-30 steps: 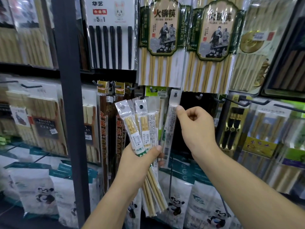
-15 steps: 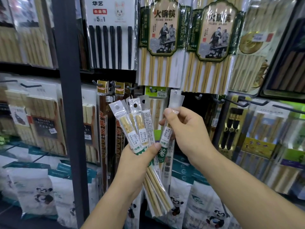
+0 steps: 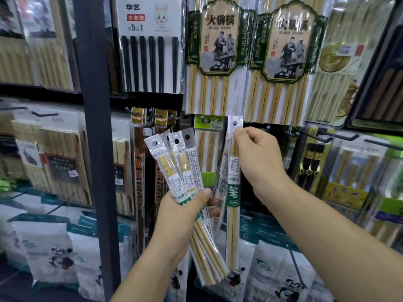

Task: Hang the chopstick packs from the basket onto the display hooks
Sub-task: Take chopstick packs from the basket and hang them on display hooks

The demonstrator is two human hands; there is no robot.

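Item: fan of chopstick packs (image 3: 185, 171), being gripped by the left hand (image 3: 181, 216), thumb pressed across the labels. Item: single pack (image 3: 233, 188), being pinched near its top by the right hand (image 3: 259, 162); being held higher than before, its punched hole now just above the fingertips (image 3: 238, 131), near the display hook (image 3: 203, 119).

One clear chopstick pack (image 3: 233, 192) is held upright by its top; several more packs (image 3: 181, 171) are fanned, tilted leftward.

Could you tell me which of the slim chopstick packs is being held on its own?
The upright pack pinched by the right hand; the left hand holds the rest fanned.
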